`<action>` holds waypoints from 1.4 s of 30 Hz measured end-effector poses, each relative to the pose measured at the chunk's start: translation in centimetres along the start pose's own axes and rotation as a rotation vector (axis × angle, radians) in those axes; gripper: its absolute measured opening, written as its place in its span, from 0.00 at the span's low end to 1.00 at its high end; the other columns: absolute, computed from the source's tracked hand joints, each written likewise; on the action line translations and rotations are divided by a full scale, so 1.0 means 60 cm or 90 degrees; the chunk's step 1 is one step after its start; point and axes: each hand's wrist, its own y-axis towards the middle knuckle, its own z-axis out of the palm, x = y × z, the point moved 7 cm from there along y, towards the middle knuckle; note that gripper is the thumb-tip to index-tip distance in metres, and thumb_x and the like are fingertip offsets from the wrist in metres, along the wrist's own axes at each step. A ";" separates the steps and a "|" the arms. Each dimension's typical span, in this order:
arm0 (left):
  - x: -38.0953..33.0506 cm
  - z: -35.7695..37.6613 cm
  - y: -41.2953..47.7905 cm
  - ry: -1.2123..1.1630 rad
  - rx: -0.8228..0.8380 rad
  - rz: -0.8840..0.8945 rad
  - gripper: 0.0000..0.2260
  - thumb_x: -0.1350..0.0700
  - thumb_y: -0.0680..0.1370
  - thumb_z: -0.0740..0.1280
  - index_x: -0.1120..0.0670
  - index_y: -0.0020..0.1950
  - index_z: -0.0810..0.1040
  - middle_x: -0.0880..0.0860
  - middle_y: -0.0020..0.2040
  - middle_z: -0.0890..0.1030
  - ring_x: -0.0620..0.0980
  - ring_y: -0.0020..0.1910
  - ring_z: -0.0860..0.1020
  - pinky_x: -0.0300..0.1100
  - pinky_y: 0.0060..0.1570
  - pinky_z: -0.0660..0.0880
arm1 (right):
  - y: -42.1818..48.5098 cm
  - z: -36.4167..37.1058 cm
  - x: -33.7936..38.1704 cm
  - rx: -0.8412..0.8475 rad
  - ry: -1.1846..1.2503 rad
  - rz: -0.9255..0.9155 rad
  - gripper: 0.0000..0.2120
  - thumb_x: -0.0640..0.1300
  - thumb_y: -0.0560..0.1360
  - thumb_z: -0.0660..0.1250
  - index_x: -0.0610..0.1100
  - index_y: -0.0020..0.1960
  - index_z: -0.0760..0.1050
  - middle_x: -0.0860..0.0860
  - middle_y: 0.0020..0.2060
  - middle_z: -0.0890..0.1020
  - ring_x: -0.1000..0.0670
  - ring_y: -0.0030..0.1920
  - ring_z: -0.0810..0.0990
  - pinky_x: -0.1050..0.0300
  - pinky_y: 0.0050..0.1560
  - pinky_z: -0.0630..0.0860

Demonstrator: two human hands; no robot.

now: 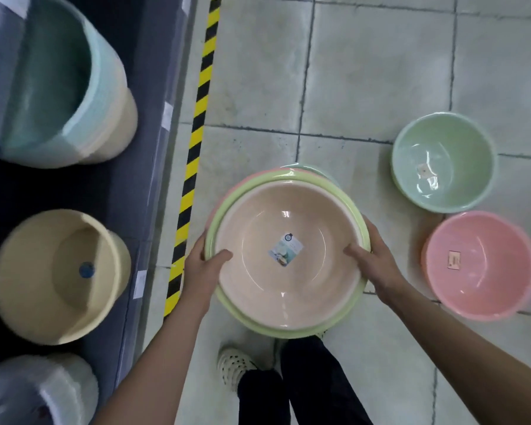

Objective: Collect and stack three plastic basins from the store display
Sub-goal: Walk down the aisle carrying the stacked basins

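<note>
**Nested basins held between two hands above the floor**

At the bottom of the frame, dark trouser legs and a white perforated shoe [233,363] stand on the tiled floor [365,72]. Just above them, mid-frame, both hands hold a nested stack of basins that hides part of the legs, so it appears to be clear of the floor.

The left hand [204,266] grips the stack's left rim. Its fingers [201,240] curl under the edge and the thumb hooks over onto the inner wall. The right hand [373,262] is clamped on the right rim in the same way.

The peach basin [285,296] lies uppermost, with a paper label [285,250] on its bottom. It is nested in a lime-green basin [288,331]. Pink and pale mint rims peek out at the stack's far edge, so the pile looks slightly off-centre.

With at least three nested, the step in hand is probably carrying or settling the stack. The fingers are best kept beneath the lowest rim so every basin rests on them. The thumbs should press down, because glossy plastic may slide. The stack should be held level, and the offset rims seated before it is set down.

Farther off, at the right of the frame, a pale green basin [442,179] and a pink basin [488,286] stand upright on the floor, just beside each other.

To the left, yellow-and-black hazard tape [196,124] borders a dark shelf [154,148]. The shelf holds a cream tub [43,286] and, at the upper left, blurred mint and cream tubs [74,87] on their side.
</note>
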 end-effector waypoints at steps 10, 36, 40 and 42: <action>-0.022 0.140 0.115 0.080 0.074 0.025 0.26 0.64 0.74 0.71 0.45 0.70 0.77 0.50 0.57 0.84 0.51 0.54 0.83 0.47 0.53 0.81 | 0.107 -0.090 -0.093 -0.077 0.029 0.050 0.32 0.31 0.73 0.67 0.67 0.62 0.72 0.67 0.49 0.82 0.64 0.48 0.81 0.59 0.49 0.78; 0.146 0.269 0.436 0.167 0.158 0.002 0.30 0.70 0.73 0.67 0.48 0.72 0.75 0.50 0.57 0.82 0.46 0.49 0.80 0.34 0.37 0.78 | 0.358 -0.029 -0.372 -0.185 0.128 0.150 0.35 0.37 0.70 0.67 0.61 0.72 0.70 0.56 0.60 0.80 0.54 0.56 0.80 0.59 0.46 0.78; 0.161 0.268 0.449 0.190 0.164 0.018 0.32 0.67 0.73 0.68 0.45 0.74 0.72 0.52 0.63 0.80 0.47 0.54 0.80 0.40 0.48 0.80 | 0.360 -0.025 -0.381 -0.191 0.105 0.128 0.35 0.44 0.66 0.67 0.67 0.70 0.69 0.58 0.61 0.79 0.56 0.58 0.79 0.54 0.53 0.78; 0.161 0.267 0.453 0.210 0.160 0.027 0.33 0.61 0.70 0.70 0.43 0.74 0.71 0.53 0.65 0.78 0.50 0.58 0.79 0.47 0.55 0.80 | 0.365 -0.023 -0.378 -0.186 0.088 0.107 0.33 0.44 0.66 0.67 0.71 0.66 0.70 0.58 0.59 0.80 0.56 0.57 0.79 0.52 0.54 0.79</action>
